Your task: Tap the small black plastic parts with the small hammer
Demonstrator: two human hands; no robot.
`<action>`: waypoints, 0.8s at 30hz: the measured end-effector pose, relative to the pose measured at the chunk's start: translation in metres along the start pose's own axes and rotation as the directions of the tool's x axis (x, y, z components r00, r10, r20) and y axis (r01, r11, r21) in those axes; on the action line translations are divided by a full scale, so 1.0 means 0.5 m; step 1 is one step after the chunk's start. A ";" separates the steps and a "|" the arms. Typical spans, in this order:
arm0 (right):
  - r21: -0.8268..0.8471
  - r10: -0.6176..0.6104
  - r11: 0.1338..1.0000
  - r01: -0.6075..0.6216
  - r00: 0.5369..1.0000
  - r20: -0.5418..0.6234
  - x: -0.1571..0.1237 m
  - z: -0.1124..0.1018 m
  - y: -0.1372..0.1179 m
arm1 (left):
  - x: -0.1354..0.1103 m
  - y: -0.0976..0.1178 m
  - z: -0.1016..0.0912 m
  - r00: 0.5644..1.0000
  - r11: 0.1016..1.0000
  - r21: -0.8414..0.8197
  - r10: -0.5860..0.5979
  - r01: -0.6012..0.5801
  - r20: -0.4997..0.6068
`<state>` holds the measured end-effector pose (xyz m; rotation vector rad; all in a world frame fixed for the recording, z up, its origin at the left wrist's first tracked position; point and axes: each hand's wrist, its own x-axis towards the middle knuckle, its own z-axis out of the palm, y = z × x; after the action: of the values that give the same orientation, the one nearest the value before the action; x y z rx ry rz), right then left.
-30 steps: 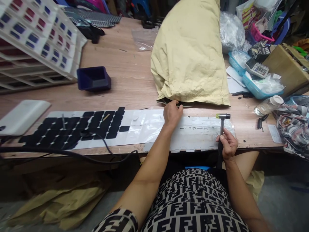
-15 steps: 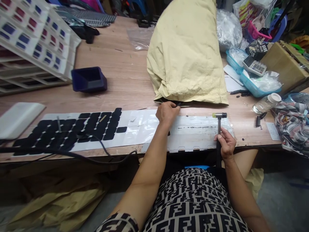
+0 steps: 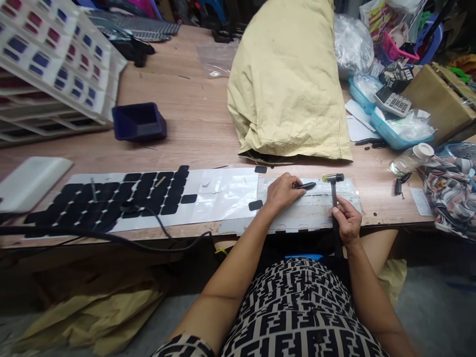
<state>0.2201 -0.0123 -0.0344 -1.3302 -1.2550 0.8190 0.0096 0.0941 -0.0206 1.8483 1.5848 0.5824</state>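
Note:
My left hand (image 3: 284, 192) is closed on a small, slim black piece (image 3: 307, 186) whose exact kind I cannot make out. It is over the pale board (image 3: 297, 214) at the table's front edge. Upright in my right hand (image 3: 346, 219) is a small mallet (image 3: 333, 177) with one yellowish face and one black face, its dark handle pointing down toward my lap. Left of my left hand lies a white sheet (image 3: 223, 196) bearing rows of black rounded pads (image 3: 148, 191). Two loose black pads sit at its right end.
Behind my hands lies a big tan sack (image 3: 290, 89), its mouth toward me. A dark blue bin (image 3: 139, 123) and a white crate (image 3: 63, 64) stand to the left. A glass jar (image 3: 412, 157), blue baskets (image 3: 401, 131) and patterned cloth (image 3: 451, 193) are at right. A black cable (image 3: 111, 238) crosses the front left.
My left hand has drawn back from the sack's mouth toward me and to the right, and now shows the black piece over the board. The right hand with the mallet has barely shifted.

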 end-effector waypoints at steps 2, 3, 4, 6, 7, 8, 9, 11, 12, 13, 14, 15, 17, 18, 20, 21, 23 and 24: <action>-0.047 -0.010 0.999 0.013 0.999 0.047 0.000 -0.001 -0.004 | 0.002 0.000 0.005 1.000 1.000 -0.004 0.014 -0.014 -0.011; -0.074 -0.012 0.997 0.018 0.997 0.073 0.001 -0.001 -0.007 | 0.002 0.000 0.008 0.999 0.999 -0.008 0.031 -0.031 -0.022; -0.101 -0.011 0.995 0.021 0.995 0.098 0.002 0.000 -0.011 | 0.002 -0.001 0.011 0.998 0.999 -0.011 0.049 -0.050 -0.035; -0.153 0.003 0.988 0.018 0.991 0.136 0.005 0.002 -0.020 | 0.002 -0.001 0.017 0.995 0.996 -0.011 0.084 -0.085 -0.055; -0.177 0.012 0.984 0.014 0.989 0.147 0.007 0.004 -0.025 | 0.002 -0.002 0.020 0.993 0.995 -0.010 0.099 -0.099 -0.063; -0.198 0.022 0.980 0.009 0.988 0.152 0.010 0.006 -0.029 | 0.003 -0.003 0.022 0.992 0.994 -0.009 0.109 -0.110 -0.069; -0.218 0.030 0.976 0.005 0.988 0.155 0.012 0.008 -0.033 | 0.004 -0.004 0.024 0.991 0.993 -0.012 0.116 -0.117 -0.073; -0.246 0.033 0.969 0.006 0.987 0.154 0.016 0.015 -0.041 | 0.008 -0.005 0.026 0.990 0.992 -0.028 0.119 -0.121 -0.076; -0.255 0.028 0.967 0.012 0.988 0.153 0.017 0.019 -0.045 | 0.009 -0.006 0.026 0.990 0.992 -0.039 0.116 -0.119 -0.075; -0.260 0.019 0.965 0.022 0.988 0.153 0.017 0.023 -0.049 | 0.011 -0.007 0.027 0.991 0.992 -0.047 0.110 -0.114 -0.072; -0.263 0.007 0.964 0.035 0.988 0.156 0.018 0.028 -0.053 | 0.012 -0.007 0.026 0.992 0.993 -0.053 0.105 -0.108 -0.068; -0.265 -0.005 0.963 0.049 0.987 0.163 0.017 0.033 -0.055 | 0.013 -0.007 0.026 0.993 0.993 -0.055 0.100 -0.104 -0.064; -0.283 -0.026 0.956 0.079 0.983 0.184 0.016 0.042 -0.057 | 0.014 -0.007 0.025 0.994 0.994 -0.051 0.096 -0.099 -0.060; -0.301 -0.032 0.949 0.091 0.980 0.194 0.015 0.046 -0.057 | 0.015 -0.007 0.025 0.994 0.994 -0.047 0.097 -0.100 -0.059; -0.333 -0.029 0.938 0.098 0.979 0.204 0.014 0.051 -0.055 | 0.015 -0.006 0.024 0.993 0.994 -0.044 0.101 -0.104 -0.057; -0.337 -0.021 0.937 0.090 0.979 0.203 0.014 0.051 -0.055 | 0.014 -0.006 0.024 0.993 0.993 -0.045 0.103 -0.106 -0.056; -0.308 -0.005 0.949 0.064 0.982 0.189 0.014 0.049 -0.055 | 0.014 -0.006 0.023 0.993 0.993 -0.052 0.107 -0.110 -0.055; -0.285 -0.003 0.957 0.054 0.984 0.178 0.015 0.047 -0.057 | 0.014 -0.006 0.023 0.993 0.992 -0.057 0.108 -0.111 -0.055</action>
<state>0.1932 -0.0036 -0.0099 -1.4917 -1.5771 0.7658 0.0165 0.0992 -0.0315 1.8980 1.4896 0.7241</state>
